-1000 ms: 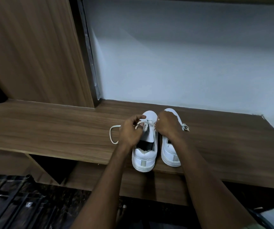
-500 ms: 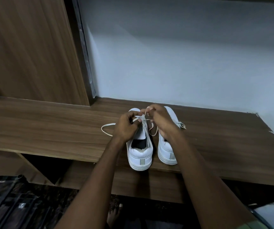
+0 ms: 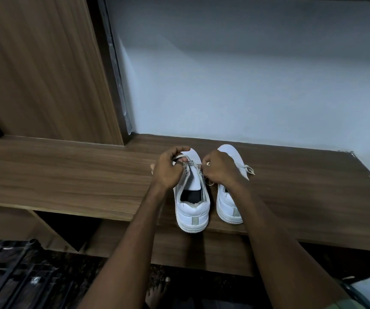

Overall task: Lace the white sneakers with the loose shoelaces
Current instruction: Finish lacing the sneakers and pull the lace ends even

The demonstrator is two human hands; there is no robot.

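**Lacing at the left sneaker's eyelets**

Standing side by side on the wooden tabletop [image 3: 68, 175], heels toward the camera and toes toward the pale wall [image 3: 246, 85], are two white sneakers. The left sneaker [image 3: 192, 210] sits with its heel right at the front edge of the tabletop; its dark inside shows through the opening, and its tongue lies exposed between the eyelet rows. The right sneaker [image 3: 229, 206] stands just beside it, apart by a narrow gap.

Both hands work over the forward half of the left sneaker. The left hand [image 3: 168, 169] has its fingers curled, thumb and forefinger pinching a strip of the shoelace [image 3: 180, 157] at the left eyelet row; a short pale bit of lace shows at the outer side of that hand. The right hand [image 3: 220, 167] is curled too, its fingertips pressed together at the right eyelet row, and a small loop of lace hangs below it between the two shoes. It appears to pinch the lace, though the grip itself is partly hidden by the knuckles. This hand also covers the middle of the right sneaker.

A second lace end [image 3: 249, 169] pokes out from the outer side of the right sneaker, lying on the tabletop.

A wooden panel [image 3: 41, 70] rises at the left, and a bare foot [image 3: 157, 293] shows on the dark floor below.
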